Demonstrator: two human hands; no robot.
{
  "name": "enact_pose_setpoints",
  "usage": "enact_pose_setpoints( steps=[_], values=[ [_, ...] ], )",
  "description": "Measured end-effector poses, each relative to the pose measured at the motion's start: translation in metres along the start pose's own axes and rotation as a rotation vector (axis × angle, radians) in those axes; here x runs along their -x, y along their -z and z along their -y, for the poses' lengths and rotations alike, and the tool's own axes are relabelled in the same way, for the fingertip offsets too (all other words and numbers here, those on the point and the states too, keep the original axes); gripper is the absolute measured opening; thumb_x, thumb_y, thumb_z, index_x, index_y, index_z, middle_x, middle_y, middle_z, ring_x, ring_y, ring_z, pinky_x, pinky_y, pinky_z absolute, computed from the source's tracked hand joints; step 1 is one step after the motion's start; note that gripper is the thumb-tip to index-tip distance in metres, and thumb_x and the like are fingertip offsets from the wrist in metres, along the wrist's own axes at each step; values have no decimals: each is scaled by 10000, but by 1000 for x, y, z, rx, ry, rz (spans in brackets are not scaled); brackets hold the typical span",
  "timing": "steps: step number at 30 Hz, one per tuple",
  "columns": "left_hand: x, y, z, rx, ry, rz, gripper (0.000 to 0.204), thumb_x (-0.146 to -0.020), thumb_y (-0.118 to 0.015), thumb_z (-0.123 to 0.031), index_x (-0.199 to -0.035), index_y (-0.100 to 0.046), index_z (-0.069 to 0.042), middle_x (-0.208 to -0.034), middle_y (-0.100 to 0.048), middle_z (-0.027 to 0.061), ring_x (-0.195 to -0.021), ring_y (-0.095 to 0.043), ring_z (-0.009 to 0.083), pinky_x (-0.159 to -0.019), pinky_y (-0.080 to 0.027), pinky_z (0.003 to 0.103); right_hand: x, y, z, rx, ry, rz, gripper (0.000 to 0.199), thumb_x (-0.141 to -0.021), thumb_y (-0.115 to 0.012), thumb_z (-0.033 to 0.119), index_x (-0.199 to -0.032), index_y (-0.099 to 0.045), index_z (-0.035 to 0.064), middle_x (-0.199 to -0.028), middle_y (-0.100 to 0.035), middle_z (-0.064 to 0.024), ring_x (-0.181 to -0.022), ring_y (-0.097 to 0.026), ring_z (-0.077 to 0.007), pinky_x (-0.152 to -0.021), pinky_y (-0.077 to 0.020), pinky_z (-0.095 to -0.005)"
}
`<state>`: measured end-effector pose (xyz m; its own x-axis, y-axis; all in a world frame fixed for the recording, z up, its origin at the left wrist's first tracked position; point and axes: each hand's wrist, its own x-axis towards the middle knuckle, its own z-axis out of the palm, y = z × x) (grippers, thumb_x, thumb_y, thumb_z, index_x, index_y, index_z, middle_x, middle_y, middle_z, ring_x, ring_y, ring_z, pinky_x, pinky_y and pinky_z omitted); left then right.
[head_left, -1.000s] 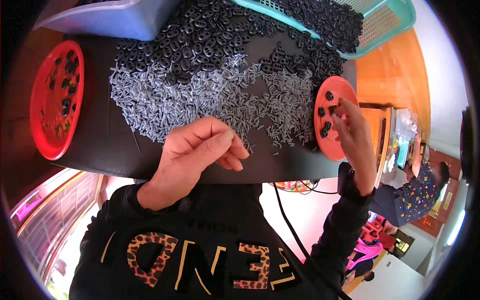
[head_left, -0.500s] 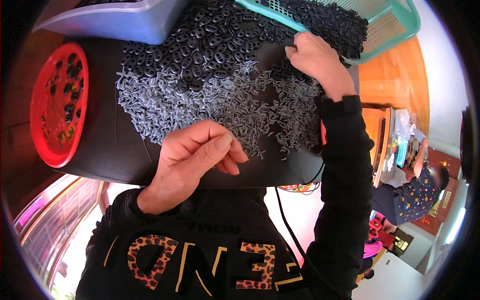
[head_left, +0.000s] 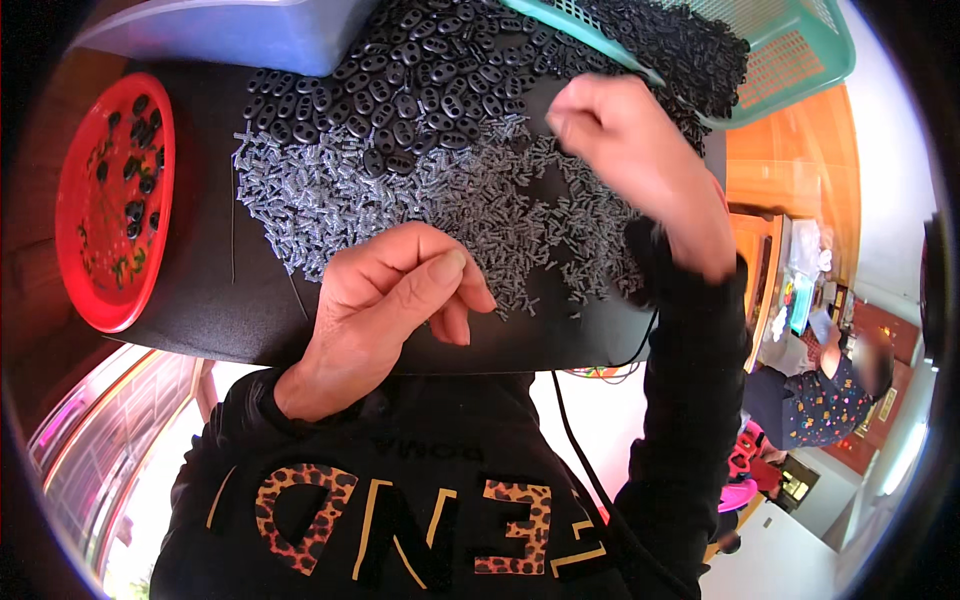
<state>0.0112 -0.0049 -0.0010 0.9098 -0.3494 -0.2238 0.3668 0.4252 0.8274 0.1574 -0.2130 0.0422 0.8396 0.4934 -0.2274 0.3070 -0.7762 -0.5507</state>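
My left hand (head_left: 375, 310) is held above the near edge of the black table, closed, thumb pressed to the curled index finger; whatever is between them is hidden. My right hand (head_left: 640, 150), blurred by motion, is over the right side of the table with its fingers curled in a pinch. What it holds cannot be made out. Beyond my left hand lies a spread of small clear-grey tube-like pieces (head_left: 310, 190). Behind them is a heap of black oval pieces with two holes (head_left: 375, 100). Small black pieces (head_left: 690, 55) fill part of a green mesh basket (head_left: 780, 95).
At the left stands a red dish (head_left: 72, 220) with some black pieces in it. A blue-grey bin (head_left: 240, 40) is at the far left. A black cable (head_left: 575, 425) hangs over the table's front edge. Another person (head_left: 825, 400) is off to the right.
My right hand has moved back from the green basket's edge, toward me and slightly left, fingers still curled. My left hand has stayed almost in place.
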Motion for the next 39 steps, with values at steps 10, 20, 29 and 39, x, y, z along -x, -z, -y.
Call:
enact_pose_setpoints(
  steps=[10,20,29,39],
  values=[
    [3,-6,7,-55,-11,-112,274,-1004,-423,-245,-855,-539,-46,-704,-550,5,-579,-458,49,-540,-386,191,69,-54,62,-614,198,6,76,-837,-623,8,-885,-564,2,-739,-577,-79,-624,-559,-156,-552,-425,-262],
    [6,-22,2,258,178,-161,327,-997,-419,-281,-796,-523,-46,-646,-509,22,-536,-460,74,-460,-330,214,81,-80,55,-113,506,-429,184,-778,-700,89,-797,-525,38,-648,-486,-83,-516,-507,-243,-449,-419,-311],
    [17,-30,11,-249,-136,-208,361,-1008,-388,-287,-780,-519,-39,-630,-472,-11,-546,-417,67,-479,-322,219,91,-100,65,-319,328,-542,166,-873,-598,64,-758,-489,12,-616,-484,-104,-474,-509,-293,-421,-392,-350],
    [15,-18,11,-584,-183,33,246,-987,-439,-190,-895,-549,10,-695,-538,20,-594,-475,62,-551,-398,208,113,-76,48,-354,246,-217,71,-865,-585,34,-884,-525,0,-795,-536,-147,-677,-554,-318,-594,-449,-352]
  ],
)
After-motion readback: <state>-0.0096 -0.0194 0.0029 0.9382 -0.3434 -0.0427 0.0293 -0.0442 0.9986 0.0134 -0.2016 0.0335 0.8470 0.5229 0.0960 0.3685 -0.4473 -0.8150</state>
